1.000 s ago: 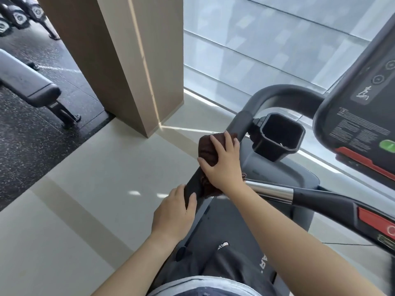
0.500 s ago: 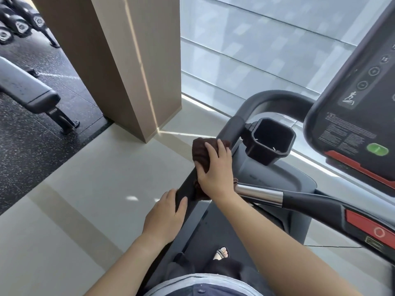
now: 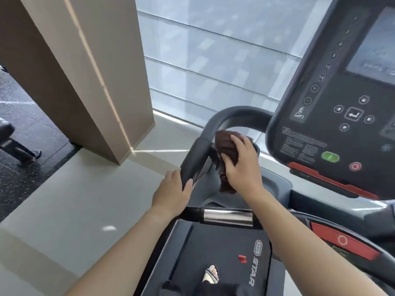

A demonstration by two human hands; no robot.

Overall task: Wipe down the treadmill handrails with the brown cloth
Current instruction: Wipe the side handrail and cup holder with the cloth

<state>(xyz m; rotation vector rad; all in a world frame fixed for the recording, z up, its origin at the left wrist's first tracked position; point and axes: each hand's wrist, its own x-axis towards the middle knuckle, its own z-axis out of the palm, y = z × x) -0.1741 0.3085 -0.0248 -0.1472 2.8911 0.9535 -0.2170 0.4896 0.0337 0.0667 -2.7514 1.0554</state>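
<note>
With right hand (image 3: 241,165) clamping brown cloth (image 3: 227,152) and left hand (image 3: 174,192) wrapping handrail (image 3: 197,154), best swept firmly toward 12 o'clock.

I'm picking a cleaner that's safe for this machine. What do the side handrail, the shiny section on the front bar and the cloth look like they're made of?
Side handrail: looks like matte dark rubber or foam grip over a tube; dull, no glare.
Shiny section: polished metal, probably steel; mirror-like bright streaks.
Cloth: brown soft fabric, possibly terry; it bunches and hangs limp under the right hand.
</note>
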